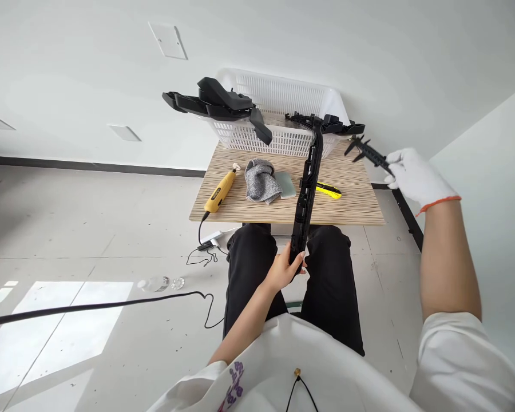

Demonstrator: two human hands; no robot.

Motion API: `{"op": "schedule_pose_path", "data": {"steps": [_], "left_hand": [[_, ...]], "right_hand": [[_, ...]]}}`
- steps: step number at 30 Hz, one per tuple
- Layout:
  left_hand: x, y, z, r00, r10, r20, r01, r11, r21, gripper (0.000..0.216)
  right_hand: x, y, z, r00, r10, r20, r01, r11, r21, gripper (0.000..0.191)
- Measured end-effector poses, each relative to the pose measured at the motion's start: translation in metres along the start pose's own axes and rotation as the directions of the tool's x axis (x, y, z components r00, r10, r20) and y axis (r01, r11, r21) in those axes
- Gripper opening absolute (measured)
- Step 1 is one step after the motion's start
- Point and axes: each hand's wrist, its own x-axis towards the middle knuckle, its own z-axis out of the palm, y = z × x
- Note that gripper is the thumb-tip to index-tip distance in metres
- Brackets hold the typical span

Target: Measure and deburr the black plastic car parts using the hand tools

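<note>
My bare left hand (285,268) grips the lower end of a long black plastic trim part (305,197). The part stands nearly upright in view, crossing the table's front edge, and its top overlaps the rim of a white basket. Out to the right, my right hand (412,174), in a white glove with an orange cuff, is closed on a black caliper (369,154). The caliper's jaws point left towards the basket, apart from the long part. Behind the long part lies a yellow utility knife (328,190), its left end hidden.
The white basket (266,140) holds several black plastic parts (223,103) that overhang its rim. On the wooden table (240,214) lie a yellow corded rotary tool (220,193), a grey cloth (260,182) and a pale flat pad (285,184). Cables and a clear bottle (154,284) are on the floor.
</note>
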Motion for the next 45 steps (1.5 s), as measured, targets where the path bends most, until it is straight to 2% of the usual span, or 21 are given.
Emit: {"op": "schedule_pose_path", "data": {"steps": [1, 4, 7, 12, 18, 21, 26, 32, 45], "left_hand": [[0.000, 0.000, 0.000, 1.000, 0.000, 0.000, 0.000, 1.000, 0.002, 0.044], [0.000, -0.001, 0.000, 1.000, -0.001, -0.005, 0.001, 1.000, 0.002, 0.045], [0.000, -0.003, 0.001, 1.000, -0.003, -0.008, 0.003, 1.000, 0.003, 0.047], [0.000, -0.005, 0.001, 1.000, 0.014, -0.004, -0.014, 1.000, -0.015, 0.047], [-0.001, -0.004, 0.000, 0.999, 0.030, 0.012, -0.030, 1.000, -0.010, 0.044], [0.000, -0.005, 0.000, 1.000, 0.018, 0.008, -0.018, 0.999, -0.043, 0.046], [-0.001, -0.004, 0.000, 1.000, 0.012, 0.021, -0.011, 0.999, -0.047, 0.045], [-0.002, -0.003, 0.000, 1.000, 0.011, 0.026, -0.010, 0.999, -0.046, 0.044], [-0.003, -0.002, 0.001, 1.000, -0.002, 0.023, 0.004, 0.997, -0.071, 0.044]], "right_hand": [[-0.005, -0.009, -0.009, 0.999, -0.016, -0.045, 0.016, 1.000, 0.010, 0.037], [-0.016, -0.038, -0.024, 0.960, -0.205, -0.194, 0.181, 0.974, -0.134, 0.040], [-0.015, -0.059, -0.028, 0.909, -0.391, -0.147, 0.346, 0.902, -0.258, 0.033], [0.001, -0.072, -0.025, 0.850, -0.520, -0.077, 0.464, 0.811, -0.357, 0.041], [0.012, -0.082, -0.011, 0.837, -0.522, -0.163, 0.392, 0.781, -0.486, 0.044], [0.017, -0.082, 0.001, 0.826, -0.525, -0.205, 0.342, 0.756, -0.558, 0.052], [0.025, -0.076, 0.012, 0.843, -0.475, -0.252, 0.239, 0.751, -0.616, 0.057], [0.027, -0.070, 0.017, 0.854, -0.447, -0.264, 0.209, 0.762, -0.613, 0.081], [0.027, -0.069, 0.024, 0.829, -0.481, -0.287, 0.209, 0.741, -0.638, 0.057]]}}
